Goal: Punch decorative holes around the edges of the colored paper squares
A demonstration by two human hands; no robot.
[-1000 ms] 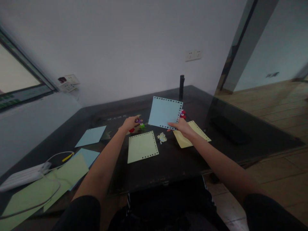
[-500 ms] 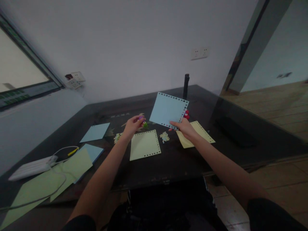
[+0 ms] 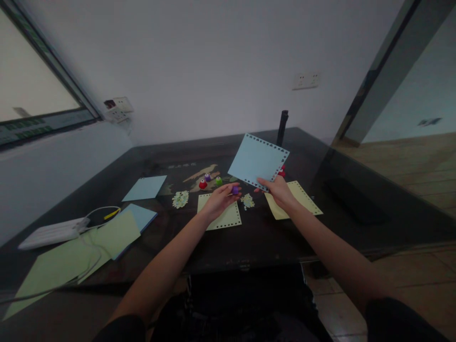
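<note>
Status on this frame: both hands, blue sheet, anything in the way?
Left hand holding small purple piece. Right hand gripping blue sheet near its lower corner, sheet raised. Left hand blocking view of part of pale green sheet; paper bits alongside.

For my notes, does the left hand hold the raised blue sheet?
No, the right hand grips that sheet, while the left hand holds a purple object.

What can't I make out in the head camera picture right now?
All in the head view:
- Red object: partly hidden by the blue sheet and right hand.
- Middle pale green sheet: partly covered by the left hand.
- Paper scraps: too small for single shapes.
- Tabletop lettering: too blurred to read.
- Cable: cut off by the left edge.
</note>
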